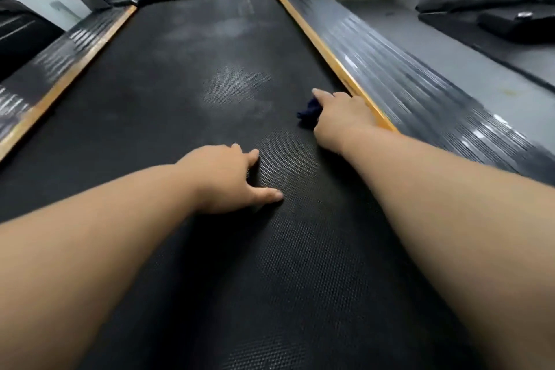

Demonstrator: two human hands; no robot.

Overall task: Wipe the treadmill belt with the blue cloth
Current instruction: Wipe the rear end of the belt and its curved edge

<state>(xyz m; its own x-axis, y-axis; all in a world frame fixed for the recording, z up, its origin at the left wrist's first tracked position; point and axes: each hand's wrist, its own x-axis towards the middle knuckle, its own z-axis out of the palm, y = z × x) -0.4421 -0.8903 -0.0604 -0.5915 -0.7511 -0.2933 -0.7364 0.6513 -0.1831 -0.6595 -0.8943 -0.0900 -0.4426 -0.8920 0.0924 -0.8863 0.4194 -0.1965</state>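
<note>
Setting: grey-floored room; black treadmill belt (180, 99) ran lengthwise straight ahead of both arms, bordered by an orange edge strip (330, 57).
Left hand (228, 177): planted on the belt nearer the body, fingers spread, holding nothing.
Right hand (342, 112): reached farther forward, beside the strip, on top of the blue cloth (309, 112); index finger straight, though whether the other fingers curled round the cloth could not be told.
Cloth: bunched on the belt, showing just left of the right hand, ahead and right of the left.
Pale dusty patch (237, 87): ahead-left of the cloth; the right hand was nearer, so a leftward sweep looked likely.
</note>
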